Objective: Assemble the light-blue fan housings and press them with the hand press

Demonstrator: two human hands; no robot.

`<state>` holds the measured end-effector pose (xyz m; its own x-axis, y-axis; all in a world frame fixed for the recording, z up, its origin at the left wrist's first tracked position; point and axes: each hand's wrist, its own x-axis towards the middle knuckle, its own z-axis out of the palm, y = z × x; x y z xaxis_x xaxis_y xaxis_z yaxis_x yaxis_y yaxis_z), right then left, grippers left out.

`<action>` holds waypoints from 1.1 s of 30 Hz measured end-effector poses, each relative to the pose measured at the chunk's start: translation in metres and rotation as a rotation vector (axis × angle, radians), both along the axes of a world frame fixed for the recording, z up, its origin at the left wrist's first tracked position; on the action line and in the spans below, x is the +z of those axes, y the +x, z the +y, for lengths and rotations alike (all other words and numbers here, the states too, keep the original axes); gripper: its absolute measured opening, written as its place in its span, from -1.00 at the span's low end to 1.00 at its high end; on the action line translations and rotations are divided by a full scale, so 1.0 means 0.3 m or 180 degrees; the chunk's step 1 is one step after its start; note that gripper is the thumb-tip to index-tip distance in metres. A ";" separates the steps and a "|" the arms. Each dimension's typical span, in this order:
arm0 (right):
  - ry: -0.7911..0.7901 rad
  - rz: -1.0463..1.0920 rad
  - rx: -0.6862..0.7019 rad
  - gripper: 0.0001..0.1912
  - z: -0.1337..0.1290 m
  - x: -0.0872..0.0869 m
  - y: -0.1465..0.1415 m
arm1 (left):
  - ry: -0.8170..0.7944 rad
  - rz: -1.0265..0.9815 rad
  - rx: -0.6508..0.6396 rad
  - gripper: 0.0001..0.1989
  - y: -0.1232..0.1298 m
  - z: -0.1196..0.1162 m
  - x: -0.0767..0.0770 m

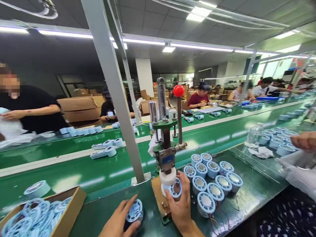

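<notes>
My right hand (182,205) is closed around a light-blue round housing (176,188), tilted with its face toward me, at the white pressing head (168,177) of a hand press (166,154). The press stands on a wooden base and has a lever with a red ball knob (178,91). My left hand (120,219) grips another light-blue round housing (135,210) with a spoked face, at the bench left of the press; thumb and fingers lie on either side of it. Several similar housings (206,202) with silvery centres and thin wires stand to the right.
A cardboard box (71,210) of light-blue rings sits at the lower left. Behind the bench runs a green conveyor belt (79,172) carrying blue parts, with a grey post (116,95) in front. A clear bottle (254,135) and another person's hand (304,141) are at right. Co-workers sit across.
</notes>
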<state>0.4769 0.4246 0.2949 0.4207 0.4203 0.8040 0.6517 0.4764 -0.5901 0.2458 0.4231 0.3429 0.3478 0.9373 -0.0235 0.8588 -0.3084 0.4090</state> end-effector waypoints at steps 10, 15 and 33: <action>-0.0535 0.0061 -0.0133 -0.26 -0.039 -0.008 -0.007 | -0.0270 -0.1381 0.0549 -0.45 0.003 -0.109 -0.071; -0.0527 0.0091 -0.0027 -0.25 -0.053 -0.027 0.010 | -0.0238 -0.1251 0.0311 -0.36 0.035 -0.123 -0.101; -0.1171 -0.0189 0.0064 -0.20 0.000 0.068 0.048 | -0.0168 -0.1145 0.0413 -0.38 0.039 -0.105 -0.134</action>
<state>0.4913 0.4245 0.3153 0.3665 0.6935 0.6203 0.6827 0.2525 -0.6856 0.2575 0.3917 0.3026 0.2212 0.9748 0.0292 0.6880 -0.1772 0.7037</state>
